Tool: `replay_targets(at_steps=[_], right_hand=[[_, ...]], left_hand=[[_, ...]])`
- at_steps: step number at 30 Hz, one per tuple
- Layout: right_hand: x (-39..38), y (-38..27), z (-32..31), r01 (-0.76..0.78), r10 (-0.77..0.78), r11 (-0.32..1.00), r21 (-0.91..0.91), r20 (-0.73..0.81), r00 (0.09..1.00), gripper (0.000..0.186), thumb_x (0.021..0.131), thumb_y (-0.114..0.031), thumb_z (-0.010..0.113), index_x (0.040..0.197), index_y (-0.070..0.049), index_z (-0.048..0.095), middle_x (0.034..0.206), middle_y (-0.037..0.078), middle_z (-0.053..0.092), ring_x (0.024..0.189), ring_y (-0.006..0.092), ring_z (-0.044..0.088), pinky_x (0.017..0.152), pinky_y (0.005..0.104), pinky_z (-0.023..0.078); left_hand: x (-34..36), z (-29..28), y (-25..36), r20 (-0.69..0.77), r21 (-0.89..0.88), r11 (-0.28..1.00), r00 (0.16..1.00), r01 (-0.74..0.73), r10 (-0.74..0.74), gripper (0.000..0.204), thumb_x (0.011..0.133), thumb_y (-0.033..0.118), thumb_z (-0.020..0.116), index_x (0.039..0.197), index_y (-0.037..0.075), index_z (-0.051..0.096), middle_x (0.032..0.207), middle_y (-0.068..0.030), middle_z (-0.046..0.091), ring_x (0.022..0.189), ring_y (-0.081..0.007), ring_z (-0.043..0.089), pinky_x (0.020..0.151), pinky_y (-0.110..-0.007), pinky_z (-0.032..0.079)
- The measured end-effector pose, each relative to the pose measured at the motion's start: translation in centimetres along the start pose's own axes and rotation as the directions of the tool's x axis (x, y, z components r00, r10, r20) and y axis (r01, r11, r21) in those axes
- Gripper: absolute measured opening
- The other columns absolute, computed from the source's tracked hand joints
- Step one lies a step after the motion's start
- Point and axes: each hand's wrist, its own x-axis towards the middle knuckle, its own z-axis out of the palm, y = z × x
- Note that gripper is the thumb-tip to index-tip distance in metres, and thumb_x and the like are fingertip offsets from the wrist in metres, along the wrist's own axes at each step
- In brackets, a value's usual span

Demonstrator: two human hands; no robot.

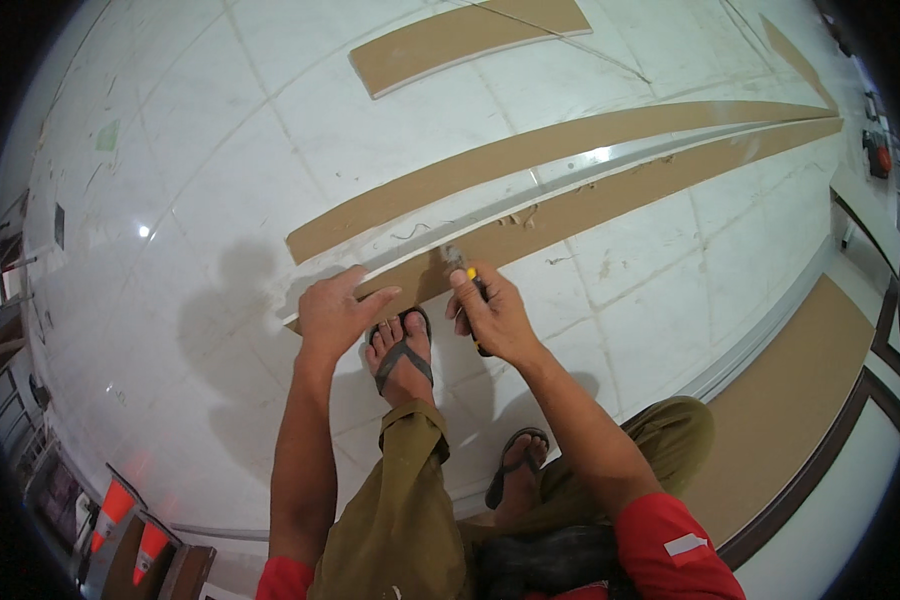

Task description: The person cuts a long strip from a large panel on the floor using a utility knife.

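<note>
Gripping hand: the right hand (498, 315) has its fingers wrapped around a hand tool (454, 257) with black and yellow handles and a metal head.
Tool head: over the near strip, close to its white edge; whether its jaws meet is too small to tell.
Steadying hand: the left hand (335, 312) lies unclenched at the near end of the same strip, thumb stretched apart from the fingers and resting by the brown face.
Near strip: a long brown strip (590, 208) with a white edge lies on the tiled floor (660, 265) just ahead of the feet, running away to the upper right; small torn bits show along it.
Far strip: a second brown strip (450, 186) lies beyond it, the two drawing together at the far right.
Short piece: a brown panel (470, 48) lies farther off, near the top.
Feet: the left foot (407, 365), in a dark sandal, is beside the near strip; the right foot (519, 485) is farther back.
Lower right: a wide brown board (790, 420).
Lower left: orange-and-white cones (116, 502).
</note>
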Motion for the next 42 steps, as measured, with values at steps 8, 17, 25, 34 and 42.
replay_targets(at_steps=[8,17,25,34,42], right_hand=[[-0.6,1.0,-0.6,-0.052,0.06,0.997,-0.05,0.181,0.982,0.04,0.119,-0.04,0.046,0.117,-0.004,0.064,0.089,0.003,0.066,0.074,0.0089,0.059,0.067,0.0269,0.05],[0.3,0.2,0.2,-0.019,0.027,0.997,-0.07,0.107,0.994,0.036,0.117,-0.037,0.054,0.115,-0.001,0.061,0.086,0.005,0.067,0.07,0.0104,0.06,0.064,0.0284,0.051],[1.5,0.4,-3.7,0.048,-0.024,0.994,0.101,-0.224,0.974,0.038,0.117,-0.04,0.053,0.11,-0.003,0.061,0.076,0.005,0.065,0.058,0.0105,0.06,0.055,0.0287,0.05],[2.9,-0.5,-5.0,-0.065,0.05,0.997,-0.03,-0.354,0.934,0.048,0.113,-0.047,0.06,0.095,-0.003,0.061,0.067,0.003,0.06,0.052,0.0111,0.055,0.049,0.0303,0.045],[3.2,0.6,-3.7,-0.087,0.018,0.982,-0.17,-0.371,0.928,0.053,0.112,-0.047,0.059,0.086,-0.001,0.061,0.063,0.007,0.059,0.058,0.0162,0.056,0.057,0.0377,0.046]], left_hand=[[1.4,0.8,-0.1,0.0,0.1,0.992,0.997,-0.081,0.081,0.051,0.083,0.055,0.089,0.093,0.007,0.076,0.079,-0.0154,0.074,0.075,-0.0371,0.073,0.067,-0.047,0.055],[1.3,1.4,-0.1,-0.077,0.097,0.99,0.991,-0.101,0.108,0.05,0.085,0.054,0.088,0.092,0.006,0.073,0.081,-0.0157,0.074,0.076,-0.0392,0.072,0.067,-0.048,0.055],[0.7,2.0,0.1,-0.078,0.104,0.992,0.994,-0.072,0.081,0.051,0.086,0.055,0.086,0.09,0.006,0.072,0.079,-0.018,0.073,0.075,-0.0404,0.072,0.067,-0.049,0.055],[1.2,1.8,0.3,-0.062,0.076,0.996,0.997,-0.046,0.051,0.053,0.086,0.055,0.086,0.085,0.005,0.069,0.077,-0.0187,0.073,0.073,-0.042,0.07,0.067,-0.051,0.053],[1.4,2.3,-0.6,-0.103,0.098,0.99,0.988,-0.102,0.112,0.056,0.085,0.056,0.087,0.084,0.004,0.067,0.075,-0.0196,0.071,0.072,-0.0426,0.069,0.066,-0.05,0.052]])
